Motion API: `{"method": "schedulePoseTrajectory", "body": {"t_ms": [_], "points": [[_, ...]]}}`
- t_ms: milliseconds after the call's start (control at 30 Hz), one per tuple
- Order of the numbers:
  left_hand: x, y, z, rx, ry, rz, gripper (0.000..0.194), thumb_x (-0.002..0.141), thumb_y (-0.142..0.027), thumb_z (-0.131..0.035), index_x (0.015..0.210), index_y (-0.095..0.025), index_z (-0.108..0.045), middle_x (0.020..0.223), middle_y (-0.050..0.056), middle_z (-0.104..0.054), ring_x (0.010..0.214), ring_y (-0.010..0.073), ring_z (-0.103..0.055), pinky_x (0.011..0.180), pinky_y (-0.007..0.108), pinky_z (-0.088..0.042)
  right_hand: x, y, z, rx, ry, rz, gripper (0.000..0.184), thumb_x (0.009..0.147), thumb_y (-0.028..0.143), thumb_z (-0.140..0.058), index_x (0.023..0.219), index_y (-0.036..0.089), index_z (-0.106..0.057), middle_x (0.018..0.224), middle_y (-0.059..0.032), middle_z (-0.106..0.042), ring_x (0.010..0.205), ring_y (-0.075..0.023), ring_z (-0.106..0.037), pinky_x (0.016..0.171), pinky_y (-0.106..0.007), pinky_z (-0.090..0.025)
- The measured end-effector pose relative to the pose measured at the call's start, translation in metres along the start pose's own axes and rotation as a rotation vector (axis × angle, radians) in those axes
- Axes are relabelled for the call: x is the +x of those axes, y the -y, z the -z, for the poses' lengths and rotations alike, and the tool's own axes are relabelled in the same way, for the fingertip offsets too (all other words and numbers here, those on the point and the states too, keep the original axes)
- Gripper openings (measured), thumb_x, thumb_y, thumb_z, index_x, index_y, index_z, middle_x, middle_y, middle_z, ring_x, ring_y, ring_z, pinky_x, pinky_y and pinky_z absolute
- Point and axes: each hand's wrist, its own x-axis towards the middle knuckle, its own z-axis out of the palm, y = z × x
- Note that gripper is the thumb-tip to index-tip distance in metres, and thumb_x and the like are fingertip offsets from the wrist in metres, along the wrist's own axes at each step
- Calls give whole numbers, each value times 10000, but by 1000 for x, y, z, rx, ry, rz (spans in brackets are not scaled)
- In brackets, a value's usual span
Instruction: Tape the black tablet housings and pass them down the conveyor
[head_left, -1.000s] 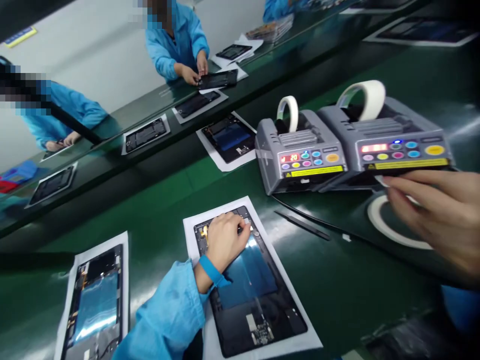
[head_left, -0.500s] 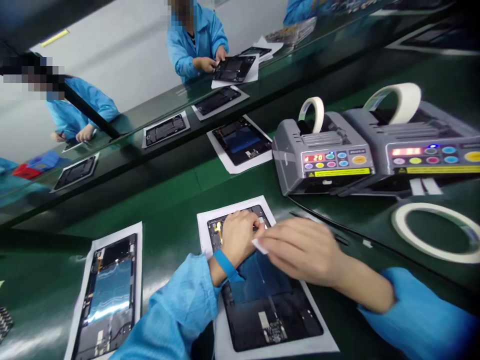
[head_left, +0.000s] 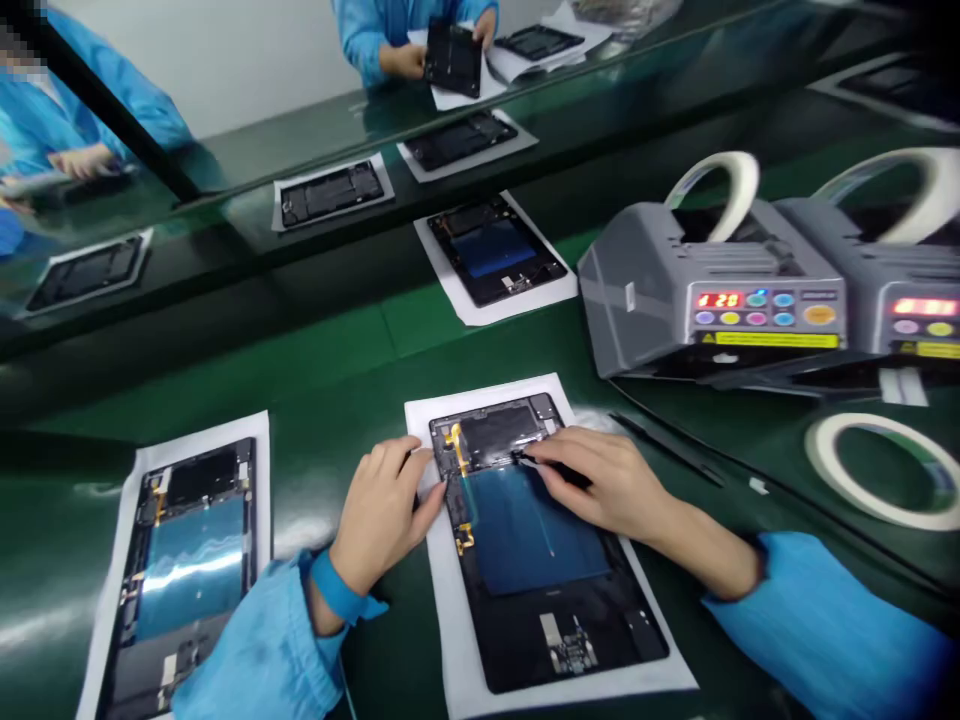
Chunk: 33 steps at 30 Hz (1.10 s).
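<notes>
An opened tablet (head_left: 555, 620) with a blue battery area lies on a white paper sheet (head_left: 465, 690) before me. My left hand (head_left: 382, 515) rests at the tablet's upper left edge, thumb and forefinger apart, nothing visible between them. Over the tablet's upper right part is my right hand (head_left: 607, 480), its thumb and forefinger pinched at the surface. A small white piece of tape (head_left: 528, 461) shows at those fingertips, mostly hidden by them.
To the left lies another opened tablet (head_left: 191, 560) on paper; a third (head_left: 491, 245) lies behind. Two tape dispensers (head_left: 765, 300) stand at the right, near a tape roll (head_left: 825, 470), black tweezers (head_left: 667, 450) and a cable. Co-workers in blue handle tablets beyond the raised shelf.
My left hand has moved off the tablet to its left edge. My right hand has brought the white piece down onto the upper part of the tablet. The view has shifted.
</notes>
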Motion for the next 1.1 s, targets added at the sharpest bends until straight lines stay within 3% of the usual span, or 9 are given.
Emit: {"method": "schedulePoseTrajectory", "body": {"t_ms": [133,267,433,733,1100], "points": [[5,-5,-2,20,61,18,429,885,-289,-504,1290,-144,-498,1296,125,-530,1115,302,-482,828,428,-451,14,9,-9,-131,60,-2,182,858,159,-542,1023,164,-620,866,-38,-689,760,-147,-647,647,-260,-502],[11,-12,-1,85,136,-12,418,888,-267,-473,1299,-195,-508,1385,54,-496,1149,293,-459,782,410,-449,42,16,-25,-261,111,21,183,872,199,-522,1015,174,-632,873,-22,-698,738,-137,-647,585,-247,-448],[13,-12,-3,126,146,-23,421,916,-314,-439,1317,-203,-502,1384,28,-507,1155,292,-451,738,408,-444,62,12,-43,-367,154,50,177,876,197,-517,1000,167,-640,876,-18,-701,732,-131,-635,557,-256,-391],[14,-13,-5,79,132,-11,408,905,-315,-455,1289,-196,-526,1344,56,-528,1151,294,-458,735,406,-443,63,8,-49,-417,160,79,124,883,210,-537,914,179,-653,855,-6,-695,682,-111,-598,511,-273,-315],[11,-14,-5,26,155,7,407,924,-321,-406,1299,-200,-508,1374,36,-503,1174,285,-434,758,413,-439,60,5,-49,-381,177,121,132,900,224,-536,901,183,-661,860,-12,-675,702,-114,-580,539,-266,-344]]}}
